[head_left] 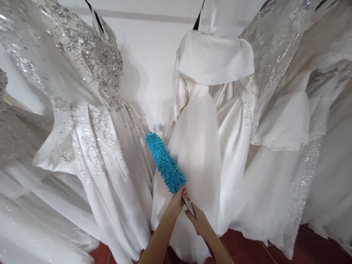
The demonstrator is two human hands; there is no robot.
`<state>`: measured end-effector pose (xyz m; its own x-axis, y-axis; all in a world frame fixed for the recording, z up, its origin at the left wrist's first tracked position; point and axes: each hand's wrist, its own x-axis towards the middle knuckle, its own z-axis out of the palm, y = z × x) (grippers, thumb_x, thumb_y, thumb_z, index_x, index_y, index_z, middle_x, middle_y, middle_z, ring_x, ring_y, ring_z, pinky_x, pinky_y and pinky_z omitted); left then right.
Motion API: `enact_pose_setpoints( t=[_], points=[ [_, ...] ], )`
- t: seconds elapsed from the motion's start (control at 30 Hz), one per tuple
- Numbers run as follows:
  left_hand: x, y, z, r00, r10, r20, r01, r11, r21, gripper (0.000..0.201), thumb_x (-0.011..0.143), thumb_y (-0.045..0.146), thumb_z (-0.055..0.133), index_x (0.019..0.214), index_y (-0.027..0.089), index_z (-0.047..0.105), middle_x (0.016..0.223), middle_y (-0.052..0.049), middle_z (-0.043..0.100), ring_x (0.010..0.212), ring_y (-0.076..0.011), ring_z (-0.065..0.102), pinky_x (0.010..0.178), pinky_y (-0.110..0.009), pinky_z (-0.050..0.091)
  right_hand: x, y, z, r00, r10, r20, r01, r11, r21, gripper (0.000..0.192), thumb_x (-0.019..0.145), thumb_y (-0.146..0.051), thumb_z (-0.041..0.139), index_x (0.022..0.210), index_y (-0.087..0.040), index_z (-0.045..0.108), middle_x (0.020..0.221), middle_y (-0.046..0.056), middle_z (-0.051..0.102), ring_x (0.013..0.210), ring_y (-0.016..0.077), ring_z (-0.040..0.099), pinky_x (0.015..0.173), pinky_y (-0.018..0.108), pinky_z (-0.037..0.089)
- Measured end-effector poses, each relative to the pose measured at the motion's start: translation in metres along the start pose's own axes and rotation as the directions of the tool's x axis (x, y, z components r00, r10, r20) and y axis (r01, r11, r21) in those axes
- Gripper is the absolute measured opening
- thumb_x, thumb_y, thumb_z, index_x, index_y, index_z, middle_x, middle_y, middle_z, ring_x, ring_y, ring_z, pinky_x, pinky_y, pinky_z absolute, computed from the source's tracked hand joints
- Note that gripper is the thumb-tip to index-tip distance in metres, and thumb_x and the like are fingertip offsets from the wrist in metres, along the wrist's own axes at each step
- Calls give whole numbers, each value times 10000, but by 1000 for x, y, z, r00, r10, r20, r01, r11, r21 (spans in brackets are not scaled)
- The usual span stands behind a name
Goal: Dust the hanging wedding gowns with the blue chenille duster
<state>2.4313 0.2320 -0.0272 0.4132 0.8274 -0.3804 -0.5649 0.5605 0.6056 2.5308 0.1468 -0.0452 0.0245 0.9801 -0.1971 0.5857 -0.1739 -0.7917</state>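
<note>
A blue microfibre duster (165, 163) points up and to the left in front of the hanging white gowns. My left hand (180, 197) is wrapped round its handle just below the fluffy head. Lower on the same pale handle (188, 205), my right hand (197, 218) is closed near the end. Behind the duster hangs a plain white gown (198, 143) with a wide folded neckline. To its left is a beaded white gown (93, 99). The duster's tip lies in front of the gap between these two; whether it touches fabric, I cannot tell.
More sequinned and tulle gowns (286, 161) hang at the right, and others (22, 176) at the far left. A white wall (154, 55) stands behind them. Long skirts reach down to the reddish-brown tiled floor (247, 245).
</note>
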Motion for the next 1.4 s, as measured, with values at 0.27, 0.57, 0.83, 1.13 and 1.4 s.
enact_pose_setpoints(
  t=[0.27,0.57,0.83,1.13,1.4],
  points=[
    [0,35,11,995,40,90,-50,992,115,475,704,391,812,545,228,395,471,109,330,428,-61,317,554,-234,389,14,-26,0,990,-125,-66,136,966,220,166,866,-378,458,891,-227,522,625,-53,534,512,140,521,514,261,428],
    [7,-3,-7,993,-39,-114,56,987,149,427,749,379,739,549,235,390,454,98,357,420,-71,328,537,-229,371,10,12,18,984,-35,177,-59,865,497,336,791,-544,576,837,-258,405,496,-148,448,276,45,298,310,193,198],
    [-3,-16,-11,978,-43,-204,71,989,132,409,823,331,665,547,223,384,481,94,344,430,-62,297,551,-223,374,-1,19,22,961,-26,274,-145,797,587,437,717,-610,646,807,-254,410,447,-160,444,249,31,293,277,179,183],
    [-24,28,45,987,160,-7,-152,949,275,431,750,442,736,570,230,406,478,92,353,443,-72,346,540,-232,402,-4,-26,-18,968,-134,212,-55,713,699,492,720,-642,695,809,-257,402,440,-168,429,232,21,260,272,174,136],
    [-22,38,65,979,202,11,-194,926,324,394,744,427,718,571,228,426,474,84,377,435,-72,345,518,-225,391,-2,-38,-32,963,-148,225,-74,657,750,485,713,-618,717,815,-254,415,440,-172,425,239,22,286,279,165,199]
  ],
)
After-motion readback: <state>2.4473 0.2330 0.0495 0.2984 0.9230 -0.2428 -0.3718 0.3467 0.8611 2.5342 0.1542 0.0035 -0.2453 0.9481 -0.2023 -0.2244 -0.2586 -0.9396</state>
